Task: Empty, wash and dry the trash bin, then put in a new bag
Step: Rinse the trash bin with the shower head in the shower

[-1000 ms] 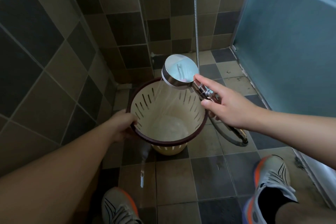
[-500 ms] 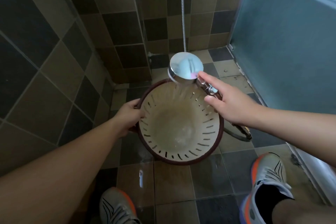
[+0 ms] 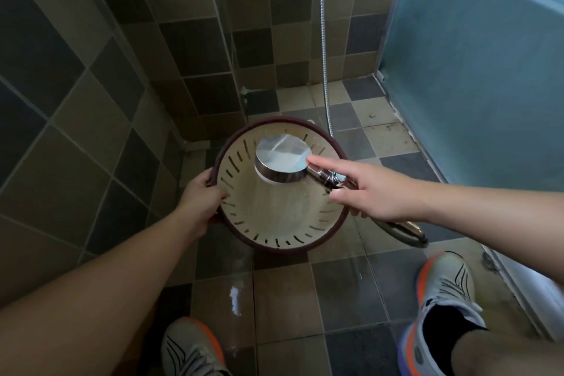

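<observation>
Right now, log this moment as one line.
stage: washing | left hand: grips trash bin rim | right hand: holds shower head over bin, spraying inside | bag: none

Shower head (image 3: 283, 162) moved over bin (image 3: 274, 246) mouth, seemingly lower.

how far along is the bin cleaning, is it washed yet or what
Emptying looks done: the trash bin holds no rubbish, only water. Washing is in hand: the left hand grips the rim and the right hand holds the shower head spraying inside. Drying and a new bag are left; no bag or cloth shows.
</observation>
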